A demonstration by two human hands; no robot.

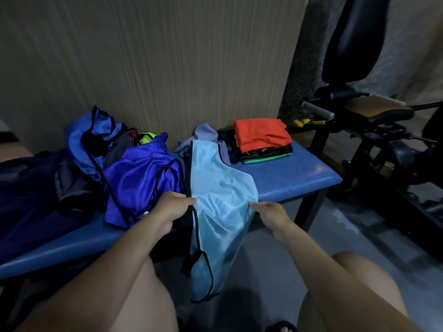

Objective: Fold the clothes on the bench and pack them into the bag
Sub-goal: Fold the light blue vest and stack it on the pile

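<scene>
You are mid-fold on the shiny light-blue mesh bib with black piping (221, 202), which lies across the padded blue bench (299, 173) at centre frame, its lower half hanging off the front edge. Your left hand (171, 208) pinches its left edge; your right hand (271, 213) grips the right edge. Next, I judge, bring the hanging half up and over. Folded clothes, orange on top (262, 136), sit upper right; unfolded blue bibs (134, 173) wait left. I cannot pick out the bag with certainty.

Folded stack (262, 140) right on bench (299, 173)
</scene>
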